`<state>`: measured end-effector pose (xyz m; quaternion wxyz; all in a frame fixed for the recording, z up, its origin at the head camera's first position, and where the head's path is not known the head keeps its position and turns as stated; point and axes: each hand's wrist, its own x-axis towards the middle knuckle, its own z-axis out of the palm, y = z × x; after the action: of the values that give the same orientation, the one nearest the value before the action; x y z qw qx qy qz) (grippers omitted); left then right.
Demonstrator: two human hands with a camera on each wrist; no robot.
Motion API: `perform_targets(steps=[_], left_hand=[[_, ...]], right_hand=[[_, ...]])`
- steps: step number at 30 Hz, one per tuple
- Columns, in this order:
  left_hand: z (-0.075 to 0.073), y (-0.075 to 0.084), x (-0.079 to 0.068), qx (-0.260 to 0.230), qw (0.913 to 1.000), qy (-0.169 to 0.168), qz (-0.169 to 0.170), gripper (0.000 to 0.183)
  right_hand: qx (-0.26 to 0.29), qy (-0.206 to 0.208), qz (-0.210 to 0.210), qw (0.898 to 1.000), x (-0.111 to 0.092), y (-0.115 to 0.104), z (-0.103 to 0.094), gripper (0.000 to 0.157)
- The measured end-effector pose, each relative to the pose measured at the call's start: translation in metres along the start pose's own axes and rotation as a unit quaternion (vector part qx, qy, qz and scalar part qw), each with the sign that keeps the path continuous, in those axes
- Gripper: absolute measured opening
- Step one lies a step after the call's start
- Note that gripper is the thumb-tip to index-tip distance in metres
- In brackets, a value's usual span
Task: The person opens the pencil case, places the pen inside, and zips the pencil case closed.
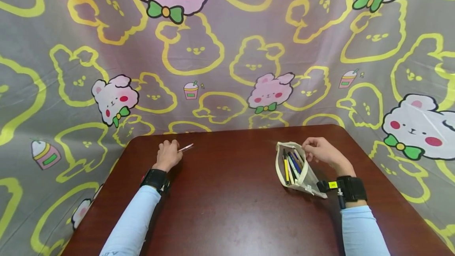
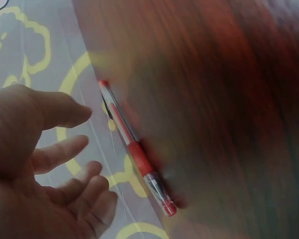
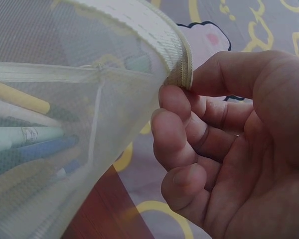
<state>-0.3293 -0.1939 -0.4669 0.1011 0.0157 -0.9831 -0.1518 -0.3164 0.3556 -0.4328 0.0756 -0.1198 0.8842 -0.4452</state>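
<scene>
On the table's far left, a red gel pen with a clear barrel and red grip lies near the edge. My left hand is beside it; in the left wrist view its loosely bent fingers stand apart from the pen. At the right, a cream mesh pencil pouch stands with its zipped mouth spread wide. Several pens and markers, yellow, white and blue among them, are inside. My right hand pinches the pouch's zipper edge between thumb and forefinger.
Both things are on a dark reddish-brown table with rounded far corners. A grey curtain printed with yellow outlines and cartoon animals hangs close behind the table and along its sides.
</scene>
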Motion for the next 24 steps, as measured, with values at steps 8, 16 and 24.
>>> perform_targets(steps=[8, 16, 24], left_hand=[[0.002, -0.006, 0.0, 0.026, 0.9982, -0.047, -0.028, 0.025], [0.003, -0.014, 0.0, 0.038, 0.996, -0.076, -0.027, 0.024], [0.01, -0.018, 0.0, 0.029, 0.9984, -0.036, -0.033, 0.018]], right_hand=[[-0.003, 0.005, 0.006, 1.0, 0.0, 0.001, 0.0, 0.025], [-0.005, 0.006, 0.004, 1.0, -0.003, 0.002, 0.0, 0.024], [0.004, 0.003, -0.003, 1.0, -0.001, 0.003, 0.0, 0.025]])
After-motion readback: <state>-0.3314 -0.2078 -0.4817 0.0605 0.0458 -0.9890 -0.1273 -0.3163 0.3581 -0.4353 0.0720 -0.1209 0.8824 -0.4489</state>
